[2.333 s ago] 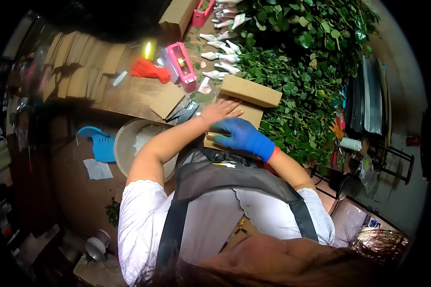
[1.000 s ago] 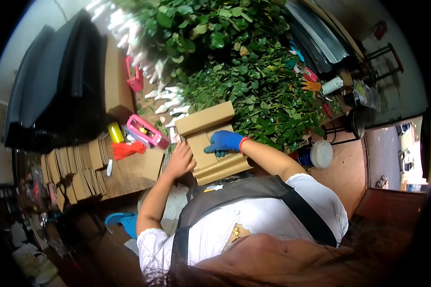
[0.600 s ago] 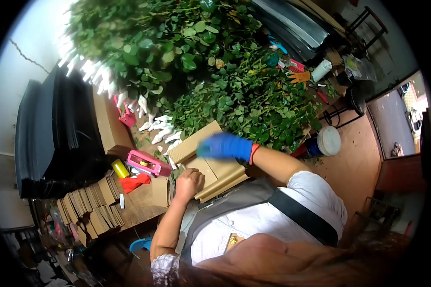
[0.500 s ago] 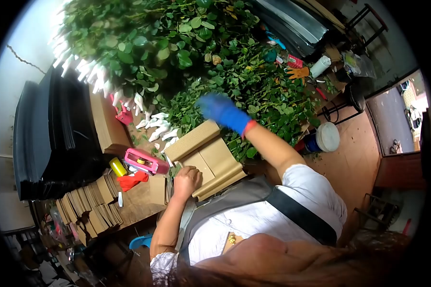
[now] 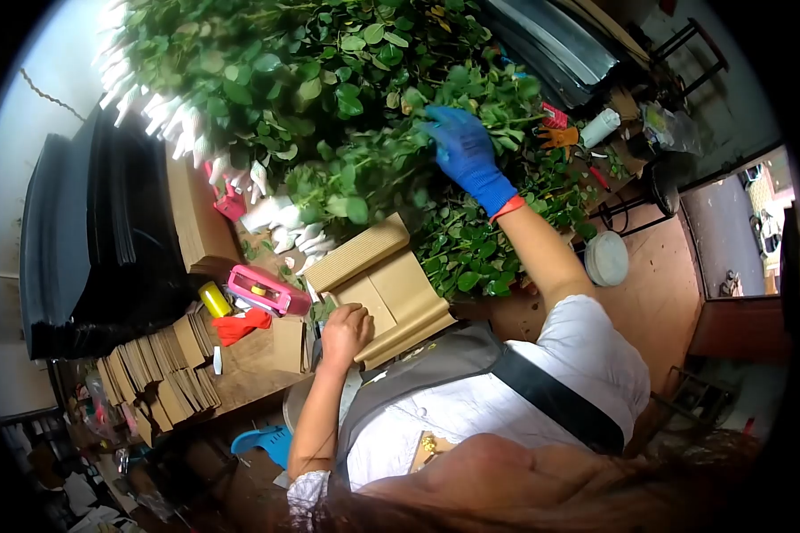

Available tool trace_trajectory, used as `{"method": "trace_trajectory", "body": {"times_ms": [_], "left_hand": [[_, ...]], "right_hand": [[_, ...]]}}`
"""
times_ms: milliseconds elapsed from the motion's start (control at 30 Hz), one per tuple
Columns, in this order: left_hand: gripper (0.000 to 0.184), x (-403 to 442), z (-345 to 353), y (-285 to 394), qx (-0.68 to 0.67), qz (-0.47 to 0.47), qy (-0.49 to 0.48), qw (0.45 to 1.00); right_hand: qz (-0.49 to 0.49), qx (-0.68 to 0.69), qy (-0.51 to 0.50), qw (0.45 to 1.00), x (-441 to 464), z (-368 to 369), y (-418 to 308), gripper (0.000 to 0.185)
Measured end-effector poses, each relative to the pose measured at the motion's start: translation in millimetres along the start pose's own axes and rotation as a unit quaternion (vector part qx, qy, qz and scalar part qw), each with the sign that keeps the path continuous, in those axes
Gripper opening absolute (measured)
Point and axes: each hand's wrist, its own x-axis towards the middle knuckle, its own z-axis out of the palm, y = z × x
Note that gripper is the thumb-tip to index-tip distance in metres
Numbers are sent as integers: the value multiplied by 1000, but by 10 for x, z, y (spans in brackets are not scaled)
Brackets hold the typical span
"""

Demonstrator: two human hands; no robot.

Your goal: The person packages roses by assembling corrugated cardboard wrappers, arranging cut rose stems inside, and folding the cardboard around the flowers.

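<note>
My bare left hand rests at the left edge of an open corrugated cardboard wrapper, fingers curled together; what they hold, if anything, is hidden. The wrapper lies in front of my apron, with a raised ridged flap at its far side and a rolled near edge. Up and to the right, my right hand, in a blue glove with a red cuff, is closed on a leafy stem, whose leaves are blurred. A white-wrapped flower head shows at the far left of that foliage.
A large pile of leafy stems covers the back. Left of the wrapper are a pink tape dispenser, yellow roll, red cloth and cardboard pieces. Dark stacked sheets stand far left; a white bucket is at right.
My gloved right hand has moved from over the wrapper up and right into the foliage and closed on a stem. Leaves there have shifted. My left hand has stayed by the wrapper's left edge.
</note>
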Motion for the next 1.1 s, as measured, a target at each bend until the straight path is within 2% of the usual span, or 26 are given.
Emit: {"method": "trace_trajectory", "body": {"times_ms": [67, 100, 200, 233, 333, 367, 467, 500, 600, 633, 733, 800, 867, 900, 1000, 1033, 1067, 1100], "left_hand": [[13, -5, -4, 6, -7, 3, 0, 1000], [13, 7, -10, -5, 8, 34, 13, 999], [14, 12, 34, -62, 6, 37, 3, 999], [13, 2, 39, -56, 5, 26, -3, 1000], [15, 9, -54, 3, -18, 16, -15, 1000], [16, -20, -3, -63, -21, 16, -18, 999], [16, -71, 87, -105, -22, 9, -6, 1000], [16, -64, 47, -61, -29, -5, -7, 1000], [16, -38, -5, -41, -33, -7, -20, 999], [16, -25, 11, -69, -27, 0, -19, 999], [15, -48, 31, -60, -34, -8, -9, 999], [23, -58, -8, -63, -48, -13, -25, 998], [45, -67, -54, -49, -55, -45, -43, 997], [56, -44, -89, -9, -60, -59, -52, 995], [93, -13, -234, 104, -201, -178, -82, 960], [111, -116, -37, -82, -201, -151, -59, 966], [108, -109, -72, -46, -223, -152, -50, 962], [96, -103, -88, -52, -189, -133, -61, 971]], "right_hand": [[-42, 8, -127, 991, 6, 23, -15, 32], [-9, 6, -152, 988, 52, -32, -54, 32], [20, 14, 63, 998, 143, -375, -172, 31], [11, -5, 1, 1000, 159, -448, -226, 35], [6, 70, -131, 989, -61, -120, -142, 44], [-33, 57, -5, 998, -136, -107, -59, 51], [-3, 14, 51, 999, -169, -607, -305, 49], [18, 22, -91, 995, -248, -460, -240, 45], [81, -65, -359, 927, -556, 2, 70, 41], [87, 24, -228, 970, -615, -166, 45, 42], [43, 198, -36, 979, -640, -558, -77, 46], [33, 199, -86, 976, -719, -798, -170, 47], [10, 224, -143, 964, -838, -886, -141, 46], [29, 256, -169, 951, -888, -982, -171, 43], [59, 340, -316, 884, -1286, -830, 12, 38], [5, 267, -317, 910, -1552, -591, 109, 34], [6, 213, -361, 908, -1640, -564, 78, 33], [8, 159, -403, 901, -1744, -566, 8, 32]]}}
